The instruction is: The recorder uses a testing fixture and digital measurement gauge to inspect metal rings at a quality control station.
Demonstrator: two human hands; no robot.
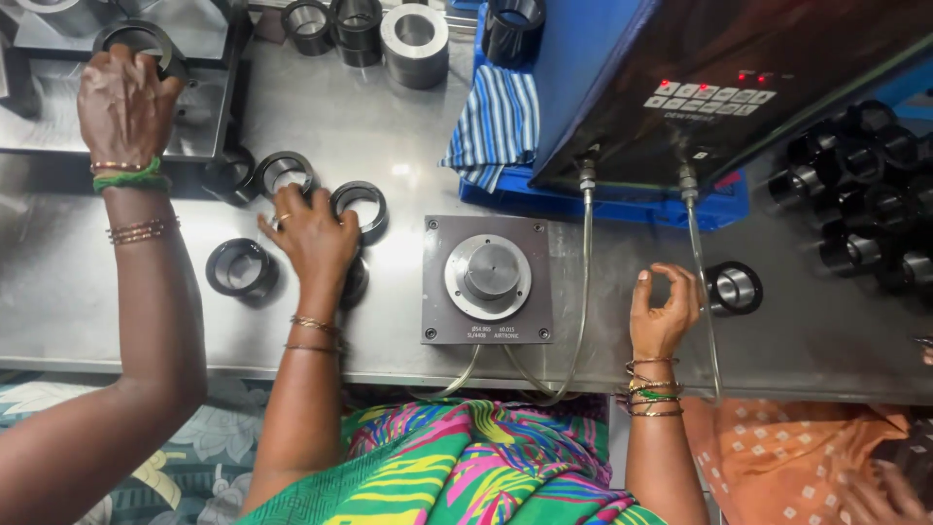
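Beside dark rings [359, 208], both hands [313, 238].

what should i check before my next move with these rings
1. Gauge plug on the grey plate bare, no ring on it: ok.
2. Left hand with a grip on a ring: not ok, it lies spread over the black rings.
3. Right hand free: cannot tell, its fingers curl close to the clear hose, beside a single ring.
4. Other hose runs from the blue unit down to the plate: ok.
5. Co-worker's hand away from the plug, at the far-left fixture: ok.
6. Unit's reading: cannot tell.
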